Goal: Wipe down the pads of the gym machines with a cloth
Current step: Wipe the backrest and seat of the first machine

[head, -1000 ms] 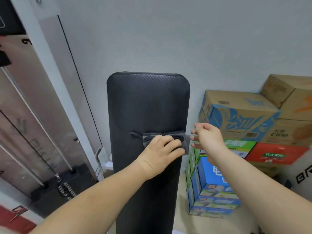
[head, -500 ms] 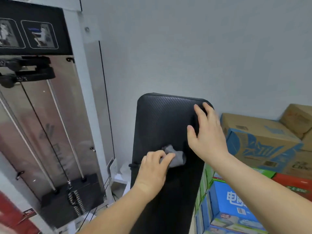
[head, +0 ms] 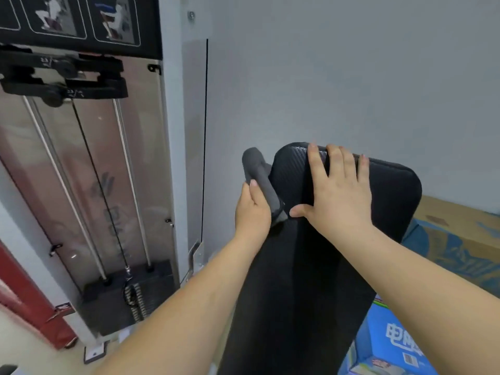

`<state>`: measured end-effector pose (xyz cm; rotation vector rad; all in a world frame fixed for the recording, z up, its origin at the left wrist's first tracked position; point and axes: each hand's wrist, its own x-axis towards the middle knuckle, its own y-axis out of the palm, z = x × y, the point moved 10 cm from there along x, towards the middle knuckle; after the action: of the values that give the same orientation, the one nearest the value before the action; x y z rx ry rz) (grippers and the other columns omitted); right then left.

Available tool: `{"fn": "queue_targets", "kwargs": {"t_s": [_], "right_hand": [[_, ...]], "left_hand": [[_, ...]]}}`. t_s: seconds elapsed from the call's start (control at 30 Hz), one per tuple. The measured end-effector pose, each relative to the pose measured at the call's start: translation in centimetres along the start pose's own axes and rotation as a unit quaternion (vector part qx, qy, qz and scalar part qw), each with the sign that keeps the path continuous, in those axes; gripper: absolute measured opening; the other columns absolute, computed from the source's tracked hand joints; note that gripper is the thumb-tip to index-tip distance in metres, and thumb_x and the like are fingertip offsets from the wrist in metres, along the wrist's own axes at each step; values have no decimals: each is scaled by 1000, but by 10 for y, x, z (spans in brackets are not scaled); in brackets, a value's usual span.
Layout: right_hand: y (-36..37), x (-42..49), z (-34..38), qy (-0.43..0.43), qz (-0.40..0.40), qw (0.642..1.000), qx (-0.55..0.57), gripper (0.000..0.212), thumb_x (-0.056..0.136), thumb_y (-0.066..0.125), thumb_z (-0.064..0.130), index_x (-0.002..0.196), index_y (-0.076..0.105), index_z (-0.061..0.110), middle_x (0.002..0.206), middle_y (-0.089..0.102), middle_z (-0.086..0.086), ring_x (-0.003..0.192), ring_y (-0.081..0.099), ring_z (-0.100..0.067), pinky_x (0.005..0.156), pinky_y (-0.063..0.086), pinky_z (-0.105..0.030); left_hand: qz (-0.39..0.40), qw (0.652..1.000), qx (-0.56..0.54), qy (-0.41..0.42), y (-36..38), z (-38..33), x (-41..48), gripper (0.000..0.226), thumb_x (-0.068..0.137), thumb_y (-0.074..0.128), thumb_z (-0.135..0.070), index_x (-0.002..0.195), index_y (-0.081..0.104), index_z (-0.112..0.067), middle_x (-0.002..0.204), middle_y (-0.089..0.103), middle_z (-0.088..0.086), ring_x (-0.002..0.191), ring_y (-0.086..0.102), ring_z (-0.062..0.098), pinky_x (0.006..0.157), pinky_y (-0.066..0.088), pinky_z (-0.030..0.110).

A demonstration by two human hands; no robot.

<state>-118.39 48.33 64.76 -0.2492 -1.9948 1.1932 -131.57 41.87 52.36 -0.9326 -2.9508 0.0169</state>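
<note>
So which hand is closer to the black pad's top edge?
Right. The right hand lies flat on the pad, fingertips at its top edge; the left hand is lower, at its left side, holding the cloth.

The pad (head: 392,190) is covered in black leatherette, finely textured with a weave pattern and faintly glossy. The cloth (head: 255,165) is seen to be soft, matt grey fabric. The guide rods (head: 130,174) are made of polished metal. The box (head: 460,228) is made of dull brown cardboard.

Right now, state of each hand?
Left hand grips the grey cloth at the pad left edge.
Right hand open, flat on the pad top.
</note>
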Motion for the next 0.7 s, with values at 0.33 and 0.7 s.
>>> {"fn": "queue_targets", "kwargs": {"t_s": [0.33,0.7], "right_hand": [[-3,-5,5,13,9,1000,-24,132,67,74,78,164,11,16,161,28,-20,153,21,-39,125,11,-62],[-8,-5,5,20,-4,999,-36,130,68,76,76,164,13,16,160,29,-20,153,22,-39,125,14,-62]], "left_hand": [[17,957,-14,-288,-30,157,-65,54,107,27,-55,152,38,-28,148,51,9,131,52,32,100,51,45],[31,999,-26,33,-9,13,2,43,106,31,-58,132,52,-31,124,63,-8,116,59,10,102,51,38]]}}
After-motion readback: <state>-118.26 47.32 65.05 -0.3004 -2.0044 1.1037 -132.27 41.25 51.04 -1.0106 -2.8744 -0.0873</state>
